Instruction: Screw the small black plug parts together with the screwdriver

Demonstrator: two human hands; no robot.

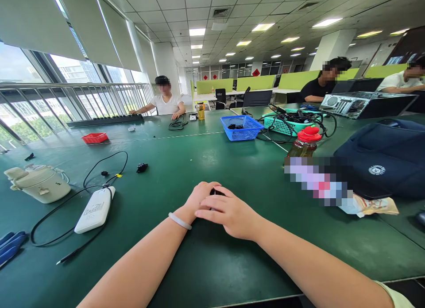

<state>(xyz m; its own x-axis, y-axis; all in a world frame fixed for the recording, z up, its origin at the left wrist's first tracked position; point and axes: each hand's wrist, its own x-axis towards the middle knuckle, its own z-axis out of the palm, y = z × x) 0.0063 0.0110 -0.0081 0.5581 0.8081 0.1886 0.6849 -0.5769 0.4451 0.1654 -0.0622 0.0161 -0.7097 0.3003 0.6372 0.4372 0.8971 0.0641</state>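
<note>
My hands meet over the green tabletop (pixel 172 162) in the middle of the view. A small black object (pixel 216 193) shows between them, mostly hidden by fingers, so its kind cannot be made out. My left hand (pixel 198 199), with a pale bracelet (pixel 179 221) at its wrist, is closed round the far side of this object. From the right, my right hand (pixel 234 214) closes over it, thumb along the top and fingers reaching across toward the left wrist.
Left of my arms lie a white power bank (pixel 94 210) with a black cable, a cream bottle (pixel 40 183) and blue gloves (pixel 11 247). Ahead are a red tray (pixel 94 138), a blue basket (pixel 241 128) and a cable-filled green basket (pixel 282 126). A dark backpack (pixel 398 153) lies right; several people sit beyond.
</note>
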